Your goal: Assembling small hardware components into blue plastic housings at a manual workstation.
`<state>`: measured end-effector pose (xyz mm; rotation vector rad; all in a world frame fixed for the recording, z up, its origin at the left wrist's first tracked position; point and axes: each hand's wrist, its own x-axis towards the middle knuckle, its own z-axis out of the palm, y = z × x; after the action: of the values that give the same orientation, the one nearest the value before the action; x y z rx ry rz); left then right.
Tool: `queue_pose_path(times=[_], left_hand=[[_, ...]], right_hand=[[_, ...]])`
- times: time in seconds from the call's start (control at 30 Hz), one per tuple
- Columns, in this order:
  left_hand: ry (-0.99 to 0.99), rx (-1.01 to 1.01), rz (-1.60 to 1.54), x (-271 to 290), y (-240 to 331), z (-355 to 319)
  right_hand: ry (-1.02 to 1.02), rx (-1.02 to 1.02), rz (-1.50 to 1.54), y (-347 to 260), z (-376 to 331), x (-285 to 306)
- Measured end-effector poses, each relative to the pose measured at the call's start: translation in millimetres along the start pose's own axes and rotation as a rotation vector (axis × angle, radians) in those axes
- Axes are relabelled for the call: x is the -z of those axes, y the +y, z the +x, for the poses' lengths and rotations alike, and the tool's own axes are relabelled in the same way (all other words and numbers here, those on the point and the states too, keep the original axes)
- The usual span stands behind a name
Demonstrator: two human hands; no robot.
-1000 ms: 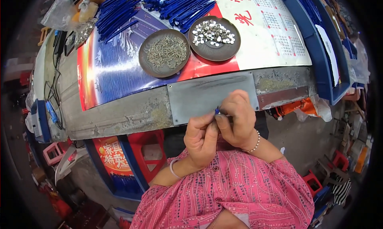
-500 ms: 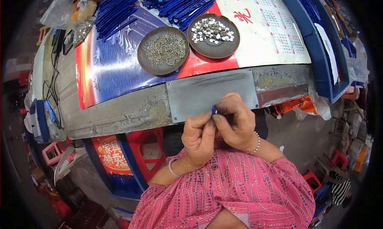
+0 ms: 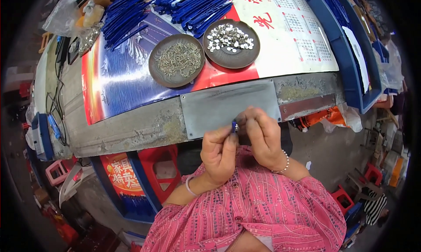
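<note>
Over the table's front edge, my left hand (image 3: 217,152) pinches a blue strip (image 3: 233,125) between thumb and fingertips. Only its short end shows, with a small silvery round bit (image 3: 237,127) on it; the rest is hidden. Close to that end on the right is my right hand (image 3: 265,137), its thumb and fingers bent together; whether something is between them cannot be seen. Just beyond the hands lies a grey metal plate (image 3: 219,105). A brown dish of small metal pins (image 3: 175,79) stands farther back, beside another dish of silvery round caps (image 3: 234,62).
Blue slender strips (image 3: 193,8) lie in heaps at the back. A blue tray (image 3: 366,96) stands on the right, above an orange bag (image 3: 322,116). Plastic bags (image 3: 63,17) and a cable (image 3: 55,98) are at the left. Below stands a red stool (image 3: 158,157).
My right hand has drawn slightly away from the blue strip's end, its fingers now more upright, and the silvery bit shows more clearly. My left hand keeps its pinch.
</note>
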<state>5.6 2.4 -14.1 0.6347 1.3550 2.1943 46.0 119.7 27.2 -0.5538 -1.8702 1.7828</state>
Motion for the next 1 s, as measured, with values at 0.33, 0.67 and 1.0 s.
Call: queue_pose_path(times=[0.33,0.67,1.0], left_hand=[[0.036,-0.039,0.119,-3.0,6.1,3.6],[0.115,-0.044,0.129,-5.6,2.0,1.4],[0.026,-0.056,0.143,-5.5,10.1,-0.9]], right_hand=[[0.113,0.579,-0.499,24.0,-0.4,-12.2],[0.124,0.262,-0.370,15.9,-8.1,-17.1],[-0.034,0.520,-0.452,11.8,8.7,-2.7]])
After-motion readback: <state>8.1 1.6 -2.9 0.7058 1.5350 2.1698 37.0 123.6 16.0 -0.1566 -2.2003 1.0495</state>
